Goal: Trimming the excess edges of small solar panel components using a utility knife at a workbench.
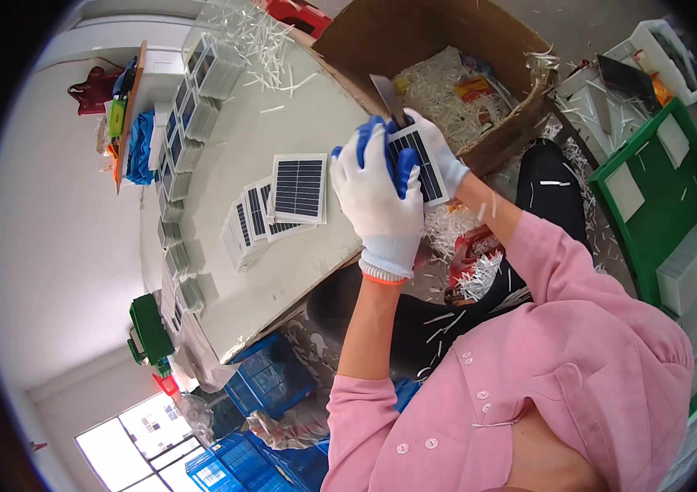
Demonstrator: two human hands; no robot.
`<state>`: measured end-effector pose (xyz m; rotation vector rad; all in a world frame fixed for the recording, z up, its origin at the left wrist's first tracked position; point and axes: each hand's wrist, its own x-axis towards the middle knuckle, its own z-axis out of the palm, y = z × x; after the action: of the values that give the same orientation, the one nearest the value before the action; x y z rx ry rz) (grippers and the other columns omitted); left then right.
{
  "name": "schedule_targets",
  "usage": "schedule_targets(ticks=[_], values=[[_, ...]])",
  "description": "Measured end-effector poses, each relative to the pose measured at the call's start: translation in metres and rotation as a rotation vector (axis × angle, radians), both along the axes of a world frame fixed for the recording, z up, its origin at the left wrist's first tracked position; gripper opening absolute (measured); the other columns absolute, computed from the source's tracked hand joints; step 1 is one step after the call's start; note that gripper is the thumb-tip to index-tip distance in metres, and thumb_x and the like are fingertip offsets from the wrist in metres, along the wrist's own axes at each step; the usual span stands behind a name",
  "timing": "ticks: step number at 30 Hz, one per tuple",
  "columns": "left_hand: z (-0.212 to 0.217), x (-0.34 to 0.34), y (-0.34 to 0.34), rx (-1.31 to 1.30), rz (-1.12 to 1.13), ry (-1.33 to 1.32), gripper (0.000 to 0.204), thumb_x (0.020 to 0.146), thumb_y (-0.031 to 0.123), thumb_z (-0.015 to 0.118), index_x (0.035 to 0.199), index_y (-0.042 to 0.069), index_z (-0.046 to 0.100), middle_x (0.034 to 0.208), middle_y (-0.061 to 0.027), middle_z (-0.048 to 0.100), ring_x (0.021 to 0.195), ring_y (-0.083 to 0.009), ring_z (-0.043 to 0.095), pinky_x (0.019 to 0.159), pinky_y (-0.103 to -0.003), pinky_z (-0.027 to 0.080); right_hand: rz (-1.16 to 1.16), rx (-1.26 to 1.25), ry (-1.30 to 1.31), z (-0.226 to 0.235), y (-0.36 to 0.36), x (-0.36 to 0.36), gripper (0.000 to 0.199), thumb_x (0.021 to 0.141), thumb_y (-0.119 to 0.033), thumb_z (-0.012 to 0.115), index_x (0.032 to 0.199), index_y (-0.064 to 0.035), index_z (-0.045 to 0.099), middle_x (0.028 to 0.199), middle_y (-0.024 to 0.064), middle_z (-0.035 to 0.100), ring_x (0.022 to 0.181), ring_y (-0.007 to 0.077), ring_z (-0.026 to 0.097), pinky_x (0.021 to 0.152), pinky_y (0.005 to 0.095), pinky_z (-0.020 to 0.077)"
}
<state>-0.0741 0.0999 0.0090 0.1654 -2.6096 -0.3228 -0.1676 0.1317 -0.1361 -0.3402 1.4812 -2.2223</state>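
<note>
My left hand (377, 184), in a white glove with blue on the fingers, is closed on a small dark solar panel (424, 166) with a pale border. Its thumb presses the panel's face. My right hand (437, 143), gloved alike, is just behind the panel's upper right side, its fingers mostly hidden. A knife (387, 97) with a broad metal blade sticks up between the hands and appears to be in the right one. On the table to the left lies a fanned pile of similar solar panels (299, 189).
Stacks of panels (188, 119) line the far left edge of the pale table (283, 123). White shreds lie at its top corner and fill a cardboard box (414, 37) beyond my hands. Blue crates (270, 373) stand below left; a green tray (660, 189) is at right.
</note>
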Motion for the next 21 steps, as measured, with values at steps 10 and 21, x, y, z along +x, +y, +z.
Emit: schedule_targets(ticks=[10, 21], values=[[-0.007, 0.005, 0.004, -0.01, 0.045, 0.026, 0.043, 0.076, -0.001, 0.064, 0.118, 0.007, 0.066, 0.116, -0.0155, 0.061, 0.109, -0.0347, 0.056, 0.094, -0.044, 0.045, 0.474, 0.045, -0.108, 0.032, 0.093, 0.034, 0.016, 0.081, -0.01, 0.077, 0.091, -0.0005, 0.068, 0.067, 0.0017, 0.064, 0.051, 0.0074, 0.058, 0.045, 0.024, 0.0465], [-0.009, -0.001, 0.011, -0.094, 0.178, -0.022, 0.045, 0.075, 0.004, 0.066, 0.12, 0.005, 0.064, 0.119, -0.0162, 0.059, 0.111, -0.0376, 0.053, 0.096, -0.048, 0.043, -0.251, 0.137, 0.492, 0.014, 0.073, 0.067, 0.032, 0.084, -0.004, 0.071, 0.113, -0.0047, 0.057, 0.096, 0.0145, 0.066, 0.085, 0.0282, 0.069, 0.077, 0.0348, 0.0528]])
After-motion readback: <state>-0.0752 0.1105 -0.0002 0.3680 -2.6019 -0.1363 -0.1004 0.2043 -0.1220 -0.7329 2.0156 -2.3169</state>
